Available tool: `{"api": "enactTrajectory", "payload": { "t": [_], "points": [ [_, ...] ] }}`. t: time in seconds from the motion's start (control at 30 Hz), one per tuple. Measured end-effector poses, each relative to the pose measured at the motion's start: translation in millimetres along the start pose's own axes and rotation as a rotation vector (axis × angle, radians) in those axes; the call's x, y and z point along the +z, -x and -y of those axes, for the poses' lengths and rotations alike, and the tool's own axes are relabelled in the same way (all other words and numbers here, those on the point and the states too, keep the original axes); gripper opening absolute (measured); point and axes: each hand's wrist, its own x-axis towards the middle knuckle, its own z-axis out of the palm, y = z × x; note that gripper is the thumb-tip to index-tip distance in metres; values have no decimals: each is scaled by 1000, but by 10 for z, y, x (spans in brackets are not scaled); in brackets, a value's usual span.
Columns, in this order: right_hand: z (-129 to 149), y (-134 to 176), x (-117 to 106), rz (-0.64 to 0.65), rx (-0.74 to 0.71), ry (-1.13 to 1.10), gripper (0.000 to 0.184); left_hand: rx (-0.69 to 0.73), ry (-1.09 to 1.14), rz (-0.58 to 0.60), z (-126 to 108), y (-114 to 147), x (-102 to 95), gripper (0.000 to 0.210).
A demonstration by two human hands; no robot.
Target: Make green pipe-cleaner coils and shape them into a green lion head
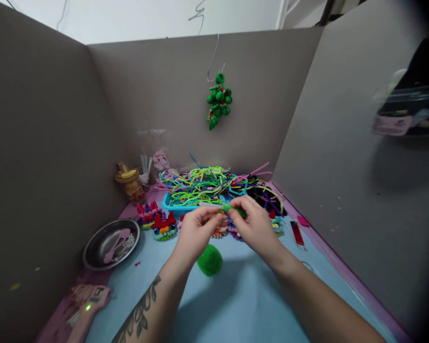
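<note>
Both hands meet in the middle of the head view, just in front of a blue tray. My right hand point(255, 226) is closed with its fingers around a small green fuzzy piece that looks like pipe cleaner point(228, 207). Thumb and fingers of my left hand point(200, 231) pinch at the left end of this piece; the exact grip is partly hidden. A pale, thin strip point(209, 205) shows just above the left fingertips. Below the hands, on the light blue mat point(214, 314), rests a green fuzzy ball point(209, 260).
Colourful pipe cleaners point(207, 183) heap over the blue tray point(178, 206). Several fuzzy figures point(164, 226) line its front. At left are a metal bowl point(89, 250) with a pink scoop and a pink glue gun point(89, 307). A green ornament point(219, 101) hangs behind; grey panels point(39, 157) enclose the space.
</note>
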Motion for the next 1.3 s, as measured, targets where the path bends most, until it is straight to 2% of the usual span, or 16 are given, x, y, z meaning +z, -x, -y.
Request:
{"api": "enactTrajectory", "payload": {
  "t": [0.2, 0.57, 0.83, 1.03, 1.1, 1.2, 1.3],
  "points": [
    [37, 14, -2, -36, -21, 4, 7, 13, -13, -25, 6, 5, 2, 29],
    [30, 52, 43, -122, -55, 36, 10, 110, -96, -92, 45, 13, 34, 19],
    [29, 110, 98, -142, -111, 88, 13, 142, -188, -152, 57, 16, 28, 33],
    [38, 123, 128, -158, -141, 83, 13, 178, -185, -174, 82, 13, 22, 34],
    [52, 112, 116, -137, -141, 62, 13, 193, -194, -177, 79, 14, 12, 32],
    [75, 78, 62, -32, -117, 8, 21, 235, -221, -148, 65, 11, -13, 27],
    [85, 43, -3, 53, -73, -58, 23, 337, -308, -112, 53, 4, -35, 21]
  ]
}}
